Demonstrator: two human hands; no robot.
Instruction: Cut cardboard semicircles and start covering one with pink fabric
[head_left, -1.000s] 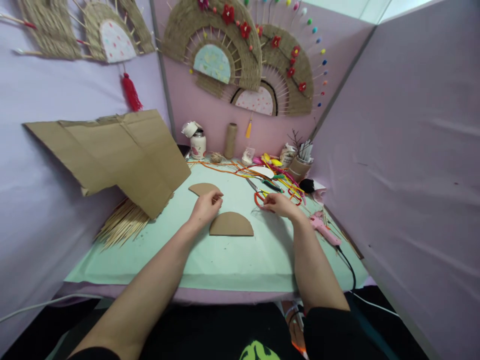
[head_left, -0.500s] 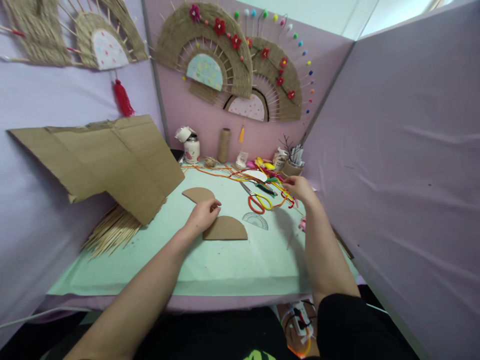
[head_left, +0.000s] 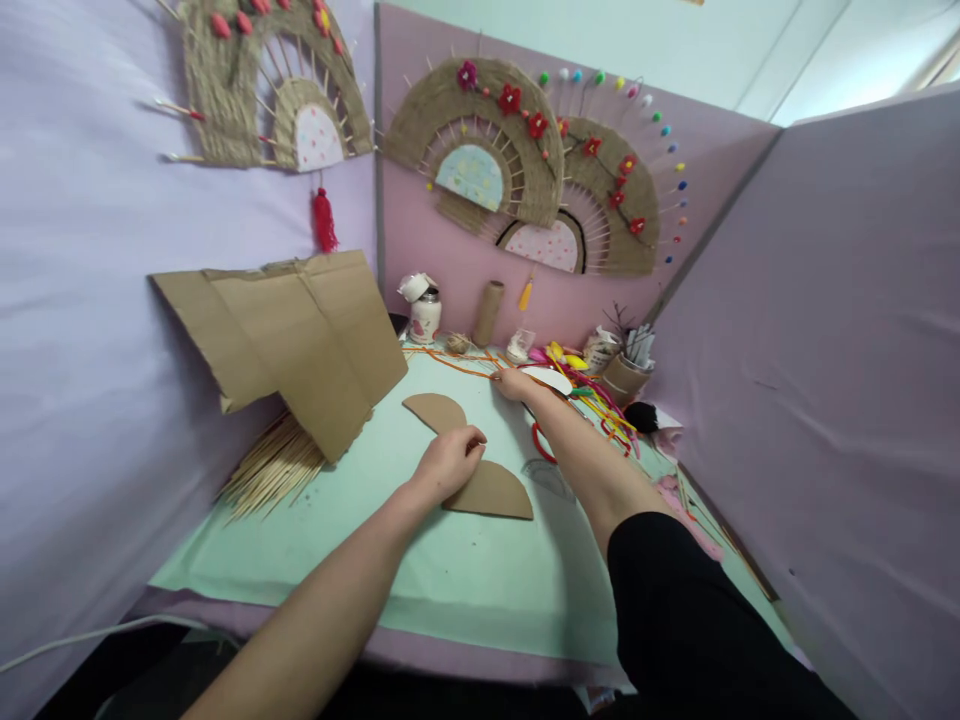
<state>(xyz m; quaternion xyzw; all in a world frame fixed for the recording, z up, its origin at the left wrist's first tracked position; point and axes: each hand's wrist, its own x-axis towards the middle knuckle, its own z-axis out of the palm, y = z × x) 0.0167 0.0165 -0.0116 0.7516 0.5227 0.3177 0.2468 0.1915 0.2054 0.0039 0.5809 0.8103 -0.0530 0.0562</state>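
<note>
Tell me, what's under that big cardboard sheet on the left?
Thin wooden sticks poke out in a fan from beneath the lower edge of the cardboard sheet. Their far ends are covered, so I can't tell how far in they reach or whether anything else lies underneath.

A small craft workshop booth, walled by a pink panel (head_left: 409,235) and a lilac panel (head_left: 817,360), frames a cloth-covered bench (head_left: 487,600). Twine-wound fan-shaped hangings (head_left: 420,112), some trimmed with red flowers, decorate the walls above it. Thin wooden sticks (head_left: 274,475) lie under a large cardboard sheet (head_left: 307,330) by the left edge, half-round cardboard pieces (head_left: 495,492) sit near the middle, and bright craft stems (head_left: 604,402) heap toward the far right corner.
</note>
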